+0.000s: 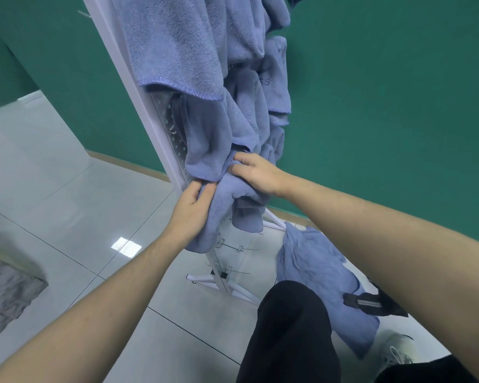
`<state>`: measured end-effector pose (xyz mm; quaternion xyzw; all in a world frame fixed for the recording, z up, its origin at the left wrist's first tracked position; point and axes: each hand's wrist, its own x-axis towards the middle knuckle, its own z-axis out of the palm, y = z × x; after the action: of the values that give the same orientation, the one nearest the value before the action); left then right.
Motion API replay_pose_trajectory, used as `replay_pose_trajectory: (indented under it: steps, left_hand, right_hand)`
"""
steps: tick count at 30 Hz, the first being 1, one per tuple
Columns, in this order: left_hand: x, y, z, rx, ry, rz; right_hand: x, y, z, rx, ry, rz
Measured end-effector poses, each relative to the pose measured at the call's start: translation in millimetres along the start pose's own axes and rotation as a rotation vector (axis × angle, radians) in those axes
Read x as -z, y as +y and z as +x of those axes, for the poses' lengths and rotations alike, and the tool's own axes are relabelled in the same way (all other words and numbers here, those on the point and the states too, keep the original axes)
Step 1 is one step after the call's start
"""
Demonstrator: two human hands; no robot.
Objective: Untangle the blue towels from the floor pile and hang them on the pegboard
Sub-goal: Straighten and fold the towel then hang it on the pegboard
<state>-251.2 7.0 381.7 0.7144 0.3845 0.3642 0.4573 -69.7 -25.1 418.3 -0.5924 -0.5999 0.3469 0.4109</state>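
A white pegboard stand (165, 125) leans up through the middle of the view, with several blue towels (183, 48) hanging down its face. Low on the board hangs one more blue towel (227, 205), bunched between my hands. My left hand (192, 208) pinches its left edge between thumb and fingers. My right hand (256, 174) lies over the towel's upper fold, fingers curled into the cloth against the board. On the floor at the right lies a crumpled blue towel (321, 275).
Bare metal hooks (237, 248) stick out of the pegboard's lower part, above its white feet (205, 280). A black strap or clip (371, 302) lies on the floor towel. My black-trousered knee (291, 327) is below. A grey cloth (6, 294) lies at the left. Green walls stand behind.
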Motion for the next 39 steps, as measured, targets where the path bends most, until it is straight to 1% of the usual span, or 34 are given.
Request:
replay_pose_trajectory:
  steps: [3, 4, 6, 7, 9, 11, 13, 15, 18, 20, 24, 26, 29, 31, 34, 37, 39]
  left_hand:
    - [-3, 1, 2, -0.077, 0.085, -0.081]
    - [-5, 2, 3, -0.091, 0.082, -0.095]
    - [-9, 3, 5, -0.038, 0.048, -0.082]
    - [-10, 5, 5, 0.001, 0.036, -0.050]
    - [-12, 0, 4, 0.052, 0.027, 0.044]
    - [-12, -7, 2, 0.042, -0.006, 0.157]
    - [-10, -13, 2, 0.046, -0.040, 0.211]
    - [-7, -14, 0, 0.046, -0.058, 0.181]
    - [-9, -12, -3, 0.102, -0.057, 0.085]
    - [-11, -11, -4, 0.148, -0.018, -0.004]
    - [-11, -20, 1, 0.196, 0.073, -0.104]
    - [-14, -23, 1, 0.205, 0.128, -0.136]
    - [-20, -17, 1, 0.228, 0.198, -0.255]
    - [-24, -12, -2, 0.202, 0.194, -0.275]
    - [-30, -10, -13, 0.060, 0.171, -0.257]
    - [-34, -22, -15, -0.039, 0.210, -0.078]
    - [-37, -28, -14, -0.079, 0.263, 0.055]
  right_hand:
    - [-1, -2, -1, 0.021, 0.011, 0.050]
    - [-1, -2, -2, 0.026, 0.026, 0.059]
    - [-2, 3, -1, 0.042, 0.061, 0.017]
    - [-2, 8, 1, 0.042, 0.068, -0.009]
    - [-2, 15, 4, -0.015, 0.059, -0.067]
    - [0, 25, 3, -0.075, 0.009, -0.106]
    - [1, 33, -1, -0.083, -0.029, -0.099]
    - [0, 33, -6, -0.057, -0.010, -0.034]
    - [0, 29, -3, 0.013, 0.063, 0.011]
    - [0, 23, 3, 0.023, 0.063, -0.023]
    - [-4, 26, 17, -0.053, 0.004, -0.141]
    - [-6, 28, 23, -0.073, 0.039, -0.040]
    - [-9, 22, 24, -0.169, 0.041, 0.226]
    - [-11, 21, 28, -0.211, 0.021, 0.224]
    - [-17, 24, 34, -0.212, 0.033, 0.120]
    - [-24, 27, 38, -0.241, 0.084, 0.173]
    - [-29, 25, 37, -0.201, 0.151, 0.236]
